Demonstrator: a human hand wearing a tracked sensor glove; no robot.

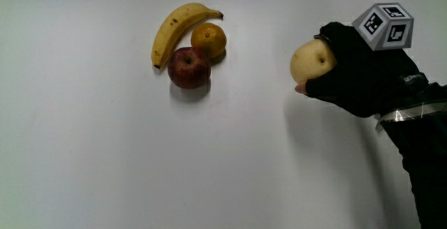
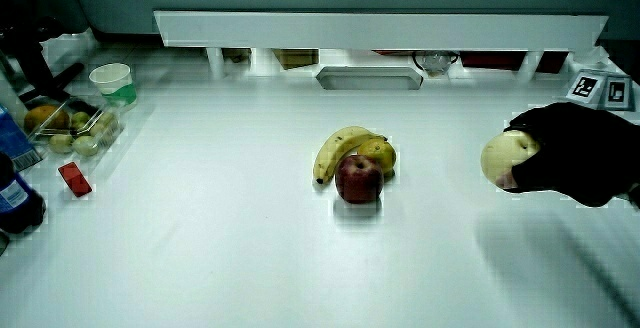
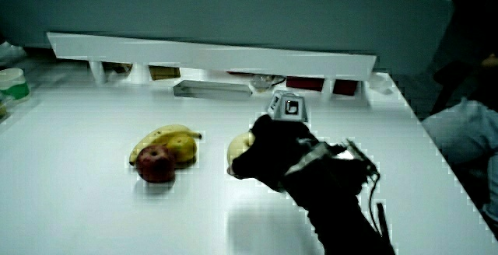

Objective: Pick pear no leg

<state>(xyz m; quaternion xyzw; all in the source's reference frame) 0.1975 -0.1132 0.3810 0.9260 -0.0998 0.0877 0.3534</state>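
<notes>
At the table's edge stands a cluster of odds and ends, a pale cup (image 2: pixel 111 76) and a clear tray of small fruit (image 2: pixel 70 128) among them, well apart from my work and of no concern to it. Nearer the middle of the table (image 1: pixel 105 159) three fruits sit bunched together: the banana (image 1: pixel 174 30) curves around the orange (image 1: pixel 209 40), and the red apple (image 1: pixel 188 68) rests against both, nearer to me than either. I judge they are grouped that way to leave the one I want standing alone. That one, the pear (image 1: pixel 312 61), is in my hand (image 1: pixel 363 75), well apart from the cluster. My fingers are wrapped around its rear half, closed firmly on it, with the pale rounded end poking out toward the other fruit. A soft shadow lies on the table beneath it, which suggests to me that the pear is lifted clear of the surface rather than resting, though I cannot be sure. I grip it from the side, I think, so the patterned cube (image 1: pixel 385 26) on the back of my glove faces upward.
</notes>
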